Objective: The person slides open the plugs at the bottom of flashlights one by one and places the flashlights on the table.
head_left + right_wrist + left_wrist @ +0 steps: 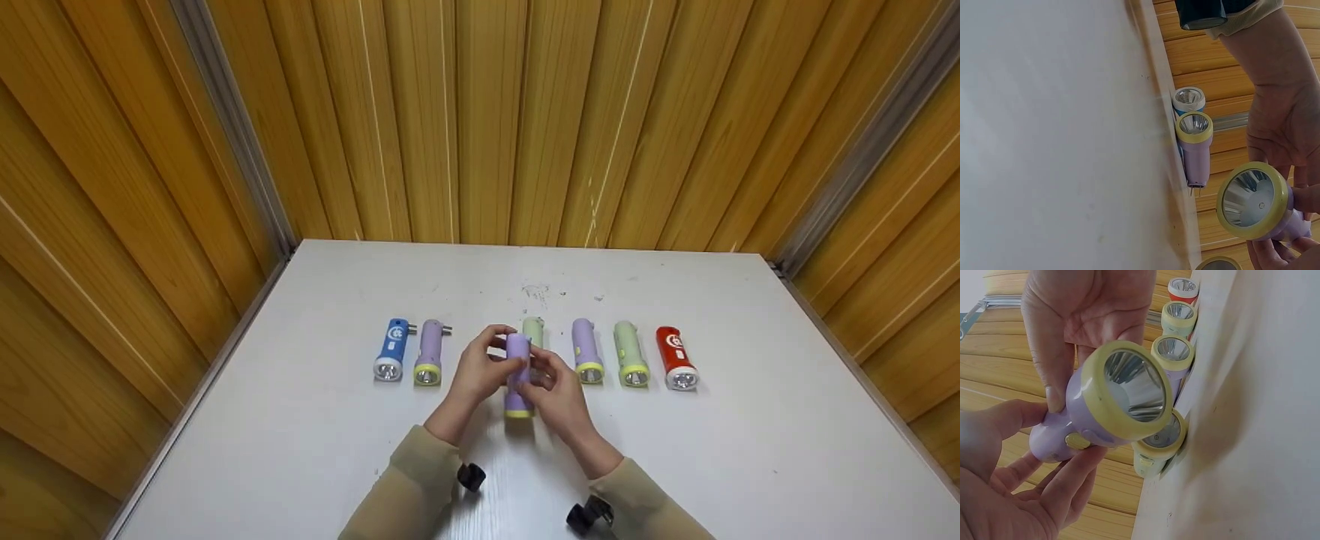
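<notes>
Gripping a smooth cylindrical lilac plastic torch, both hands

A lilac plastic flashlight with a yellow lens ring is held above the white table surface, its reflector facing the camera. The left hand grips the barrel from below, with fingers curled under the body near the yellow switch button. The right hand holds the barrel from above, thumb and fingers wrapped round it. Behind, four flashlights lie on the table in a row: a pale green one partly hidden by the held unit, a second lilac one, another pale green one, and a red one. Wood-panelled wall forms the background.
</notes>
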{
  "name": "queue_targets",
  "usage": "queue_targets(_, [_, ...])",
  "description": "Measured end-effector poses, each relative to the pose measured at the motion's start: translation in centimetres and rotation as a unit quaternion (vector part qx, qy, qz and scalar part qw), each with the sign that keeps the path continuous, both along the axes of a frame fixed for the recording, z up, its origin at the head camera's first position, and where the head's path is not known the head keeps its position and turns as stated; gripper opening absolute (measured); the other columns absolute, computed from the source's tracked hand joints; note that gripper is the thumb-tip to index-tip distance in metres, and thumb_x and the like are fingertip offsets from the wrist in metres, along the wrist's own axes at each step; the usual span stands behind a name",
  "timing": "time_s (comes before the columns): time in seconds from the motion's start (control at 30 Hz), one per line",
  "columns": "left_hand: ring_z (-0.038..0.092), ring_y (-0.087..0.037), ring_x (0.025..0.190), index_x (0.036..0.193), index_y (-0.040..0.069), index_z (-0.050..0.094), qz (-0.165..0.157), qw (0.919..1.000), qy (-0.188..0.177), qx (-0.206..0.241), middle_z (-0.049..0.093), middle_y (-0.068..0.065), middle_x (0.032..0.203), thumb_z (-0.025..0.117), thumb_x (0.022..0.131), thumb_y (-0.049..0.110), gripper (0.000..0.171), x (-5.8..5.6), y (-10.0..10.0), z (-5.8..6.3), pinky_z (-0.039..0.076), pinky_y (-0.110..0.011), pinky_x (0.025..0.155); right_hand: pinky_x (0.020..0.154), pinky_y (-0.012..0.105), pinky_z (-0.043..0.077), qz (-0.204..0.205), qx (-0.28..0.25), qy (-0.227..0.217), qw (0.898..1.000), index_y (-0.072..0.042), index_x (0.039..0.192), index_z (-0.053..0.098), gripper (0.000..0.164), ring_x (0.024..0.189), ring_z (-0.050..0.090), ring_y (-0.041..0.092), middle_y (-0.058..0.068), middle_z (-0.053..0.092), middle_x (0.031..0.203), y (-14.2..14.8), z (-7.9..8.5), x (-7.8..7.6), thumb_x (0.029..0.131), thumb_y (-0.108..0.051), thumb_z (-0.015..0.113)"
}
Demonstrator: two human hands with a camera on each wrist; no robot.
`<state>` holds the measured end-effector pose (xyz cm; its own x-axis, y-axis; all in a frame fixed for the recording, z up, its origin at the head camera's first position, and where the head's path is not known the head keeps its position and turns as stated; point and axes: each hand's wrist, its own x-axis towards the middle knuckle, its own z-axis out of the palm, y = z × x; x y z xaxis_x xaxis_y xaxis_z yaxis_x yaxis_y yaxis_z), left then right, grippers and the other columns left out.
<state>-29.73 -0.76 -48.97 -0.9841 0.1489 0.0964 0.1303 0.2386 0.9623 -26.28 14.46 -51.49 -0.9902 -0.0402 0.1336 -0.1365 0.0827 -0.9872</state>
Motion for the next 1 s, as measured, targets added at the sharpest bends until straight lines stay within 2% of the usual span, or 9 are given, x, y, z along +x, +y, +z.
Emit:
queue_targets(0.27, [0.071, -0.026, 0.091, 0.128, 0.010, 0.063, 0.002, 0.9999, -0.011, -0.007, 0.066, -0.020, 0.121, 0.078, 0.085, 0.010, 0.045, 0.00, 0.03, 0.20, 0.063, -0.033, 0.066, 0.090, 0.024, 0.058, -0.003, 0.007, -0.005, 1.000, 0.008, 0.144, 0.050, 0.059, 0.115, 0.068, 0.037, 0.031, 0.060, 0.139, -0.05, -0.04, -0.01, 0.087, 0.010, 0.065])
queue_targets(0.63, [0.069, -0.025, 0.087, 0.128, 0.009, 0.064, -0.003, 0.9999, 0.005, -0.013, 0.066, -0.021, 0.117, 0.077, 0.084, 0.007, 0.045, -0.09, 0.05, -0.07, 0.061, -0.032, 0.063, 0.090, 0.023, 0.057, 0.000, 0.006, -0.004, 1.000, 0.008, 0.144, 0.049, 0.059, 0.115, 0.068, 0.038, 0.031, 0.060, 0.138, -0.04, -0.01, 0.06, 0.088, 0.009, 0.066])
queue_targets(1.0, [0.069, -0.024, 0.088, 0.129, 0.010, 0.063, -0.001, 0.9998, 0.001, -0.022, 0.066, -0.020, 0.119, 0.077, 0.084, 0.008, 0.047, -0.08, 0.13, -0.12, 0.061, -0.032, 0.065, 0.092, 0.023, 0.057, -0.007, 0.016, -0.005, 1.000, 0.007, 0.144, 0.050, 0.059, 0.120, 0.066, 0.039, 0.030, 0.061, 0.138, -0.10, -0.04, 0.05, 0.087, 0.009, 0.067])
